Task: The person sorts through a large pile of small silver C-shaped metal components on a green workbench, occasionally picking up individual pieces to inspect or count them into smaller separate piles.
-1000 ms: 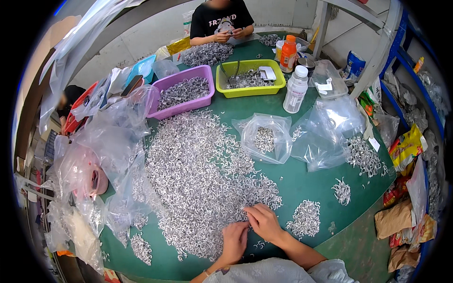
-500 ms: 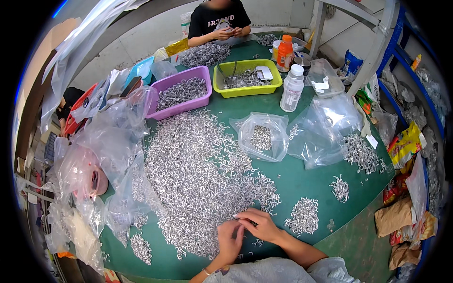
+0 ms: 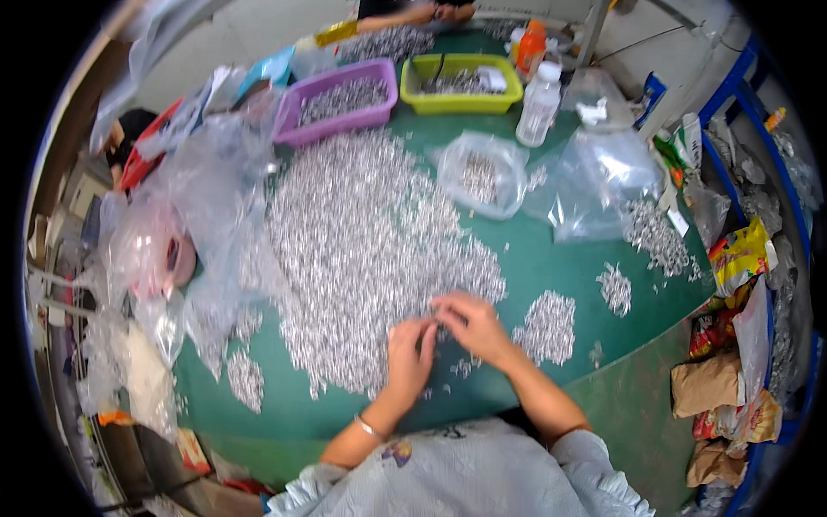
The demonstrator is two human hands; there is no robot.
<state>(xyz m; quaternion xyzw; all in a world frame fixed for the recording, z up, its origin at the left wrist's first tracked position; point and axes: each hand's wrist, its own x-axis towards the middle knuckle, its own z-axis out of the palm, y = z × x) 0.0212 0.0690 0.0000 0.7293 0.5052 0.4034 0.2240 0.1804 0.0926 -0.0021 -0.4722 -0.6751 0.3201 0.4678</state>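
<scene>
A broad pile of small silvery curved metal pieces covers the middle of the green table. At its near right edge, my left hand and my right hand meet at the fingertips. Both are closed in a pinch; whatever lies between the fingers is too small and blurred to make out. Just right of my right hand lies a smaller heap of the same pieces. A few loose pieces are scattered below my right wrist.
Behind the pile stand a purple basin and a yellow-green basin, both holding metal parts. A white bottle and an open plastic bag are farther right. Crumpled clear bags crowd the left. Across the table sits another person.
The view has tilted down, so the table appears higher and more of my sleeves and lap shows. My hands stay together at the pile's edge, fingertips still touching.
</scene>
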